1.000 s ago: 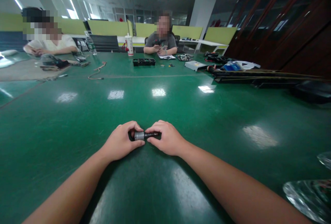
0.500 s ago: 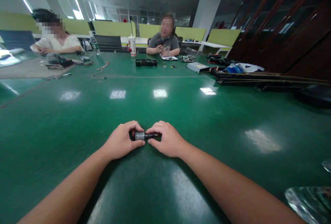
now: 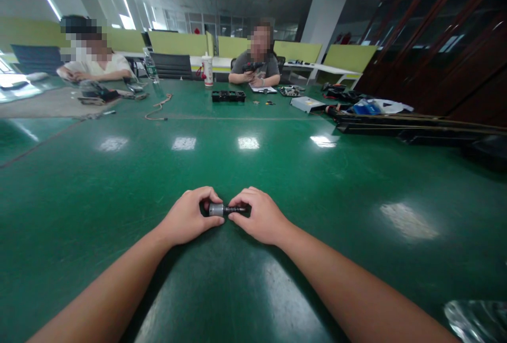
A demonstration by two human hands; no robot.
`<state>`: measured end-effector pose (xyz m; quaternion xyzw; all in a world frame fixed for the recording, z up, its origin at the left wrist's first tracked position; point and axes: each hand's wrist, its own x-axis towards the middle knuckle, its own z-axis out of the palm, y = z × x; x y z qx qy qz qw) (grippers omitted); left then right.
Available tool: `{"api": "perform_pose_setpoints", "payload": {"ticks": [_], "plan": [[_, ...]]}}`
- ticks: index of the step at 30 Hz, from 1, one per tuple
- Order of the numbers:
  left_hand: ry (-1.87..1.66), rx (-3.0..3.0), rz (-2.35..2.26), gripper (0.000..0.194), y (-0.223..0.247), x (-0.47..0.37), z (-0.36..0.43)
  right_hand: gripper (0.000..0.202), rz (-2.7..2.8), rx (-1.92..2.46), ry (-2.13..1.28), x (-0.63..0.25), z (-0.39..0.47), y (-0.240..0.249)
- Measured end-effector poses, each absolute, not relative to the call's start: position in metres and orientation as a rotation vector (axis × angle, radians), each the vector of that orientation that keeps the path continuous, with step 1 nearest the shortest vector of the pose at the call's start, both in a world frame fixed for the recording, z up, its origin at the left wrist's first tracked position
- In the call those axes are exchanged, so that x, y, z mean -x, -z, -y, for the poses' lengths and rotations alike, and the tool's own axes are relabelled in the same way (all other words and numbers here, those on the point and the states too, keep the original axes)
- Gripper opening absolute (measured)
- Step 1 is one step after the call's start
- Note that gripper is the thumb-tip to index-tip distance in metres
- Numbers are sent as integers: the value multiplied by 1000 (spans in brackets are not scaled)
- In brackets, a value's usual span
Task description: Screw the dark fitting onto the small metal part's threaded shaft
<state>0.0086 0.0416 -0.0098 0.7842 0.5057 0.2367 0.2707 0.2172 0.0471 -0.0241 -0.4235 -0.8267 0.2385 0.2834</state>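
On the green tabletop, my left hand (image 3: 190, 217) curls thumb and fingers around a short silver metal cylinder (image 3: 216, 209), which looks like a small motor body. Its left end is hidden inside my palm. A thin dark ribbed shaft (image 3: 236, 209) extends in line from the cylinder's right side. Thumb and fingertips of my right hand (image 3: 261, 216) close on this shaft near the cylinder, and its far end reaches toward my palm. Whether shaft and cylinder are one piece, I cannot tell. Both hands rest low, close to the table surface, facing each other.
Across the table (image 3: 206, 163) sit two people, one holding a dark device. A black box-shaped part (image 3: 228, 96), a white cup (image 3: 207, 71), a plastic bottle (image 3: 150, 66) and a cord (image 3: 158, 108) stand or lie far off. Clear plastic (image 3: 475, 322) lies near right.
The whole view has shifted slightly, so the scene sits a little further right. Both hands keep their grips, and slightly more of the ribbed shaft shows between the right fingers.
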Motion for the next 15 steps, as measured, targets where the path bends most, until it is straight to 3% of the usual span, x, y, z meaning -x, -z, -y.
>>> {"api": "perform_pose_setpoints", "payload": {"ticks": [15], "plan": [[-626, -2095, -1411, 20, 10, -9, -40, 12, 2168, 1162, -597, -219, -45, 24]]}}
